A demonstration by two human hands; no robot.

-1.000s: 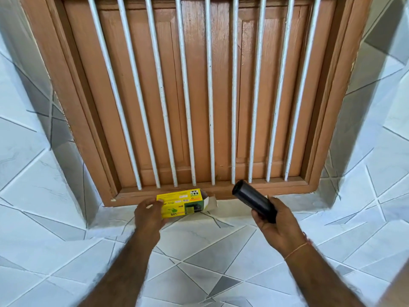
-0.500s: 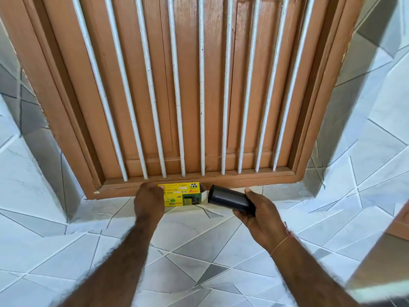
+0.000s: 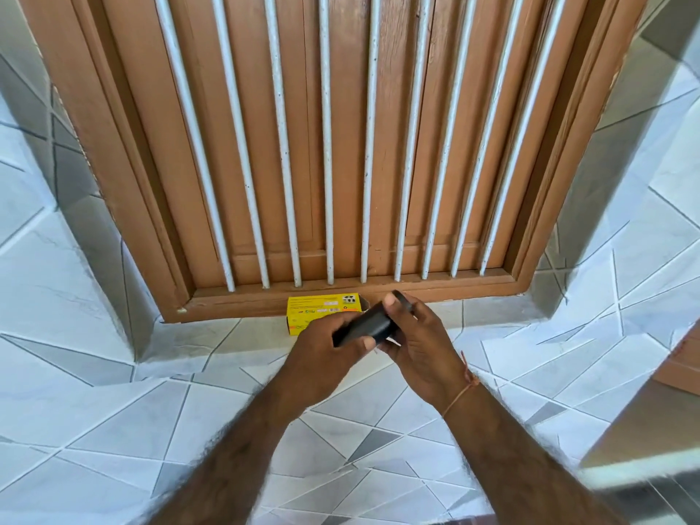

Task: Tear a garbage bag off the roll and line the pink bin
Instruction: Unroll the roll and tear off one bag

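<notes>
L hand [image 3: 322, 348] left box [image 3: 322, 308], now gripping roll [image 3: 369, 325].

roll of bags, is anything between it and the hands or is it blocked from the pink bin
Nothing stands between them: the black roll is already held by both the left hand and right hand, in front of the yellow box on the tiled ledge. The pink bin is not in view, so that path cannot be judged.
</notes>
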